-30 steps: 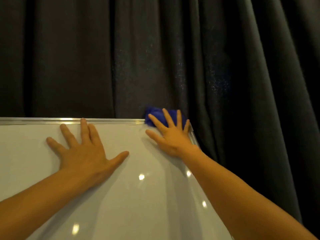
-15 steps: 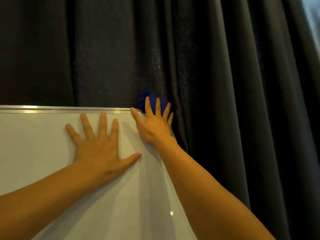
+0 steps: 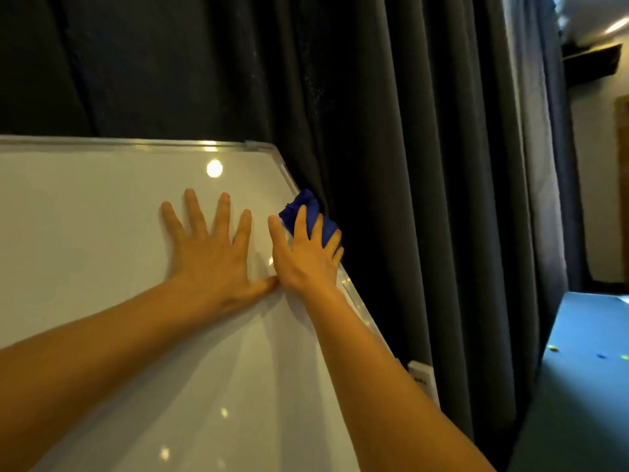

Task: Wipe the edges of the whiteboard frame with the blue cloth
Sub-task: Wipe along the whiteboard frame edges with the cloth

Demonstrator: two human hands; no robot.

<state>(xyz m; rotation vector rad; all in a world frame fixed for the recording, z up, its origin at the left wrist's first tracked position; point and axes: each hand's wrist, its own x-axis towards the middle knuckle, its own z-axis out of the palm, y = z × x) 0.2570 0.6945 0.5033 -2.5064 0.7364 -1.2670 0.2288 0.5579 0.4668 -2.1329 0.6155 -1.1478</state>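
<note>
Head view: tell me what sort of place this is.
Probably an indoor meeting or teaching room: a whiteboard, heavy dark curtains behind it, a blue surface at the right.

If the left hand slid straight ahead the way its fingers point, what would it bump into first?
The left hand lies flat on the whiteboard, fingers pointing up it. Sliding on, it would likely meet the frame along the top edge first; only bare board lies between.

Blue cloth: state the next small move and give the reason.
Probably slide the blue cloth down the right edge of the whiteboard frame. The right hand presses it on that edge just below the top corner, much frame runs on below it, and the left hand lies flat on the board as a brace.
</note>
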